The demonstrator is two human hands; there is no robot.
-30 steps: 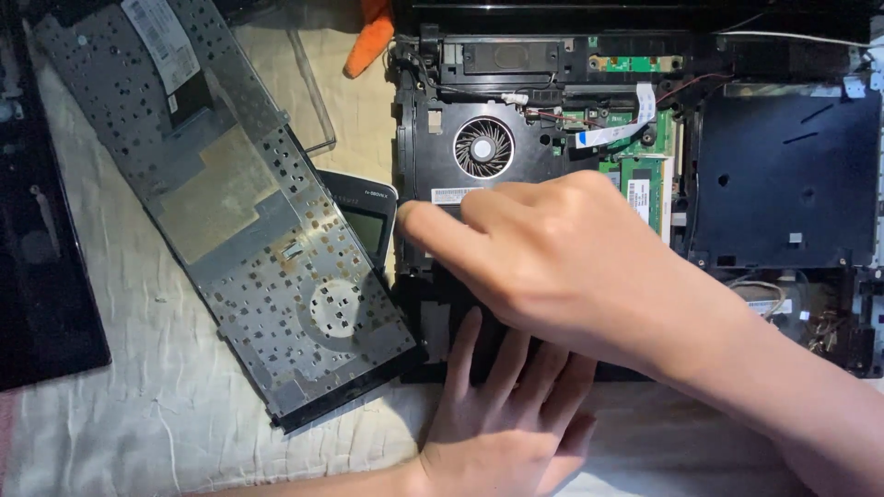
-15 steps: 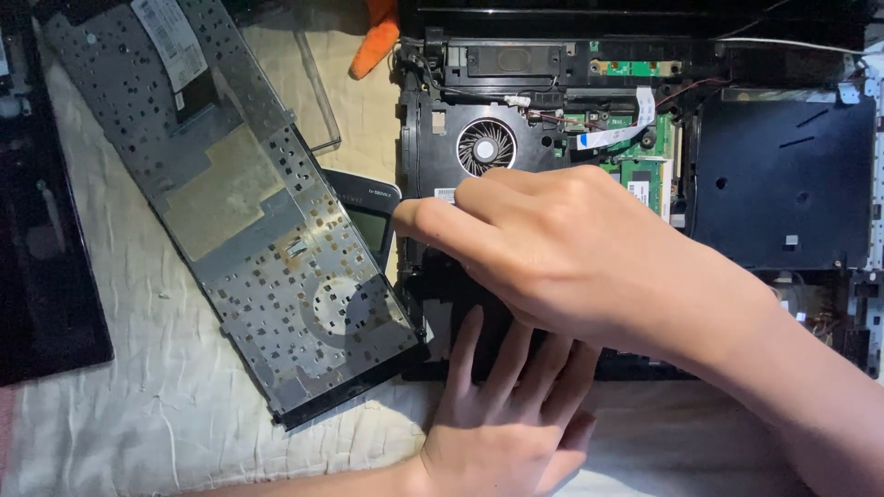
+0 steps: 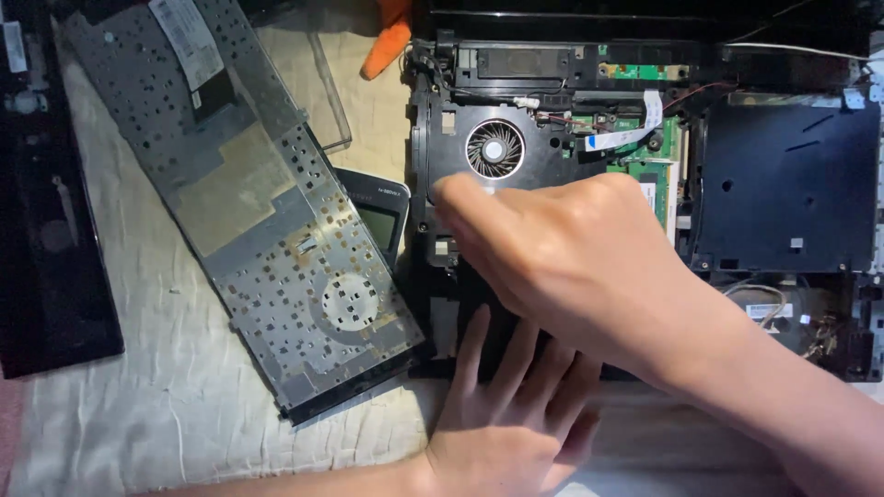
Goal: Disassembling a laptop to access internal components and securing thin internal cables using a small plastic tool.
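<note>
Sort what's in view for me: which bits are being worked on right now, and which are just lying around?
In hand:
opened laptop base, under both hands
cooling fan, just beyond the right hand
left hand, flat on the base's front edge

Lying about:
upturned keyboard on the cloth
calculator, partly under the keyboard
orange tool
black panel, far left

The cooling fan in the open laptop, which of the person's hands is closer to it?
Right. The right hand reaches over the chassis, fingertips just below the cooling fan. The left hand lies flat at the laptop's near edge, farther away.
</note>
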